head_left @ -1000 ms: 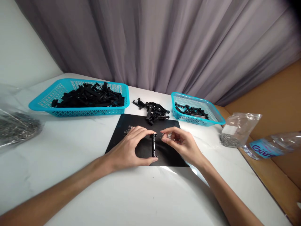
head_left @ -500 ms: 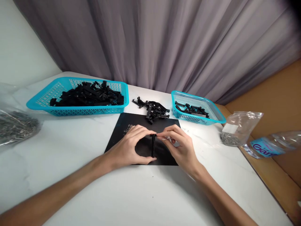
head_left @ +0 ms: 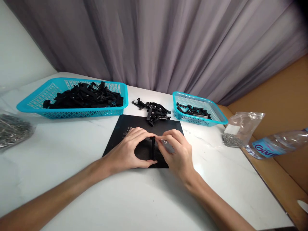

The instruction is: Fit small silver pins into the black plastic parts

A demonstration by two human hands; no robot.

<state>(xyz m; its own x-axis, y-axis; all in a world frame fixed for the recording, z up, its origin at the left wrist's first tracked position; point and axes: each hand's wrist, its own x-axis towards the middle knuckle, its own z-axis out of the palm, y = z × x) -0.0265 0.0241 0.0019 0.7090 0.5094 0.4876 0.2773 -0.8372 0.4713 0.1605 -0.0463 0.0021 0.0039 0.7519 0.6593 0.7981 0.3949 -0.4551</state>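
A narrow black plastic part (head_left: 153, 149) stands lengthwise between the thumb and index finger of my left hand (head_left: 127, 149), over a black mat (head_left: 115, 135). My right hand (head_left: 178, 150) is closed, its thumb and index fingertips pinched at the part's upper end; whatever small piece they hold is too small to make out. Small shiny metal pieces (head_left: 127, 131) lie on the mat behind my left hand, and more show beside the fingers of my right hand. Behind the mat lies a loose pile of black parts (head_left: 156, 112).
A large blue basket (head_left: 84, 113) of black parts stands at the left, a smaller blue basket (head_left: 202, 121) at the right. Bags of metal pieces lie at far left (head_left: 14, 131) and right (head_left: 232, 140). A plastic bottle (head_left: 269, 148) lies at the right edge.
The whole view has shifted slightly, so the things appear a little further left. My right hand has turned slightly at the part's upper end; my left hand keeps its grip.
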